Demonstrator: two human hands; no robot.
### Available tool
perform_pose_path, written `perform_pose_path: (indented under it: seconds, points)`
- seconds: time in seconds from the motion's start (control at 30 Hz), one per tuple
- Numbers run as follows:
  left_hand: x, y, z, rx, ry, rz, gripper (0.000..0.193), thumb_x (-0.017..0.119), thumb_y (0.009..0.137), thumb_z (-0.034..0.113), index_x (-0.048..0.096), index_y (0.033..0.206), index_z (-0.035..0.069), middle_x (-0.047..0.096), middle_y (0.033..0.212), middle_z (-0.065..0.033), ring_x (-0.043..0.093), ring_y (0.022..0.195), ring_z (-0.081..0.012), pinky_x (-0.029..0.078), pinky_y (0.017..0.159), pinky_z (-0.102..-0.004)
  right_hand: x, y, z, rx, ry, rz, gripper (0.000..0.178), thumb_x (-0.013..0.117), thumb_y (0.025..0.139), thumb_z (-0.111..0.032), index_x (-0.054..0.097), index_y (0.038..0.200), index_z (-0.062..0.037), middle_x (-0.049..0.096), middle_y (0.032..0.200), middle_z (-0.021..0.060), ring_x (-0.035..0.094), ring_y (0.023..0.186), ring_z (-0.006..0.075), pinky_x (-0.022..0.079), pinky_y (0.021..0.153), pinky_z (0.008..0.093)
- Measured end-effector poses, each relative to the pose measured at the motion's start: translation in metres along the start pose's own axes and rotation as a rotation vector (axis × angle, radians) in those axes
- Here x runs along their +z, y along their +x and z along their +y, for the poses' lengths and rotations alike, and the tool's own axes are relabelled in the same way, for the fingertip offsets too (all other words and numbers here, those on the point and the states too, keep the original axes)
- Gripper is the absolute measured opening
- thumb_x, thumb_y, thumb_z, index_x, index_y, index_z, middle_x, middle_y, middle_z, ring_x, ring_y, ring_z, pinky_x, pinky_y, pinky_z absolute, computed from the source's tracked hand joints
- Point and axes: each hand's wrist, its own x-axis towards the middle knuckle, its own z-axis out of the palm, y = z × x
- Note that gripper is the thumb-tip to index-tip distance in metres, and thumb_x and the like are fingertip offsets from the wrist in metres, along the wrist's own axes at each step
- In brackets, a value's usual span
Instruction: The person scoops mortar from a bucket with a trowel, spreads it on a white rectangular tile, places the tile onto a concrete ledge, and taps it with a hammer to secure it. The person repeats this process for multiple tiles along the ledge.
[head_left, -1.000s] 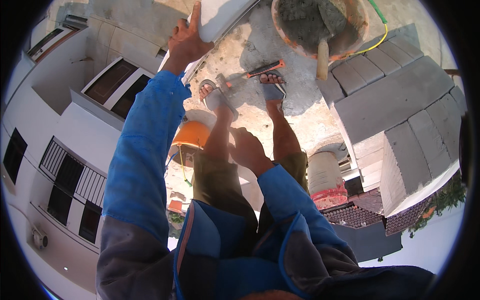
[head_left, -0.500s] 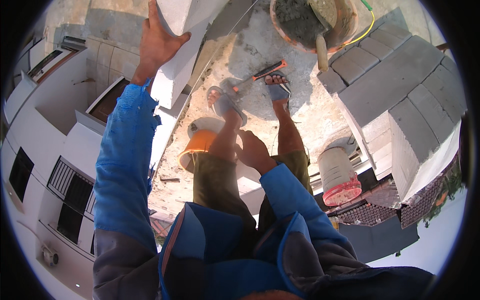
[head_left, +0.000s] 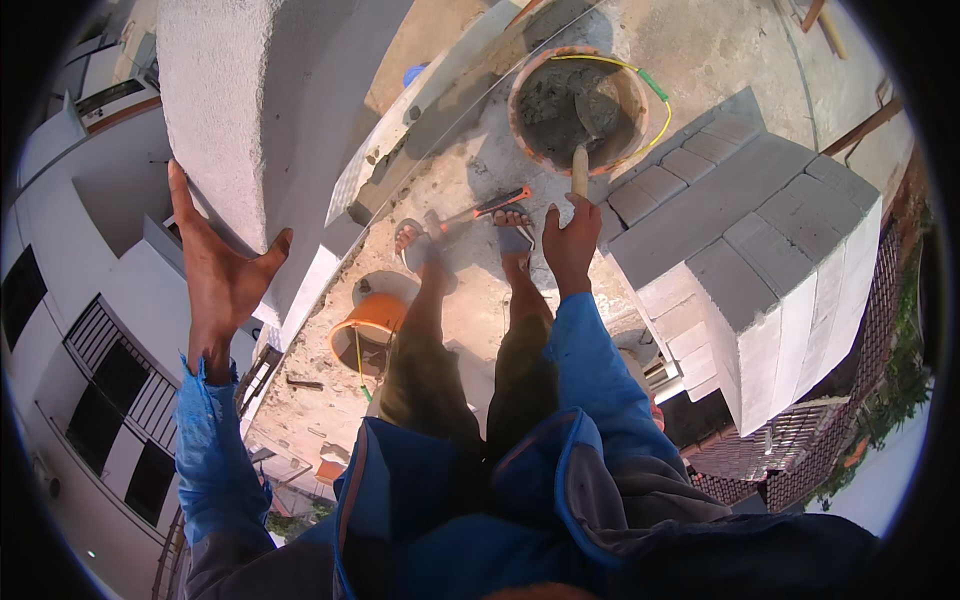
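Observation:
My left hand [head_left: 225, 275] is open, its fingers and thumb spread along the lower end of a large pale block [head_left: 215, 110]. Whether the palm presses on the block, I cannot tell. My right hand [head_left: 572, 245] reaches to the wooden handle [head_left: 580, 172] of a trowel, fingertips at the handle's end and thumb apart from it. The trowel's blade [head_left: 598, 112] rests in wet grey mortar [head_left: 550, 100] inside a round bucket [head_left: 516, 125] with a yellow wire handle.
Stacked grey blocks [head_left: 730, 200] stand at the right. On the floor near my feet lies a tool with an orange-and-black handle [head_left: 502, 202]. An orange bucket [head_left: 375, 318] stands left of my legs. A taut string [head_left: 440, 135] runs along the wall edge at the left.
My right hand has moved from over my legs forward to the trowel handle. The left hand appears lower along the block, and the whole view has shifted.

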Motion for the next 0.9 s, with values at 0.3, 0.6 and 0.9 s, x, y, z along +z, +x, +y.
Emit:
perform_pose_path:
  seconds: [0.3, 0.6, 0.9]
  points:
    - [0.088, -0.183, 0.025, -0.189, 0.081, -0.374, 0.135, 0.095, 0.074, 0.02, 0.002, 0.169, 0.004, 0.045, 0.147, -0.0377, 0.053, 0.133, -0.0571, 0.052, 0.107, -0.0651, 0.025, 0.171, 0.039, 0.22, -0.327, -0.568, 0.077, 0.08, 0.089, -0.035, 0.046, 0.142, 0.0093, 0.062, 0.137, 0.0416, 0.063, 0.127, 0.0546, 0.052, 0.108, 0.0553]
    - [0.262, -0.308, 0.037, -0.405, -0.245, -0.514, 0.122, 0.092, 0.075, 0.026, 0.017, 0.168, 0.003, 0.045, 0.143, -0.0298, 0.049, 0.131, -0.0531, 0.045, 0.107, -0.0642, 0.038, 0.185, 0.086, -0.05, -0.72, -0.662, 0.076, 0.068, 0.095, -0.034, 0.041, 0.147, 0.0146, 0.064, 0.133, 0.0405, 0.065, 0.127, 0.0527, 0.053, 0.108, 0.0536]
    - [0.388, -0.39, 0.025, -0.726, -0.37, -0.31, 0.128, 0.091, 0.076, 0.027, 0.008, 0.169, -0.001, 0.044, 0.138, -0.0309, 0.049, 0.126, -0.0537, 0.042, 0.109, -0.0616, 0.018, 0.205, 0.035, -0.463, -1.031, -0.509, 0.039, 0.056, 0.1, -0.015, 0.051, 0.13, 0.0093, 0.066, 0.122, 0.0347, 0.074, 0.104, 0.0496, 0.062, 0.089, 0.0547]
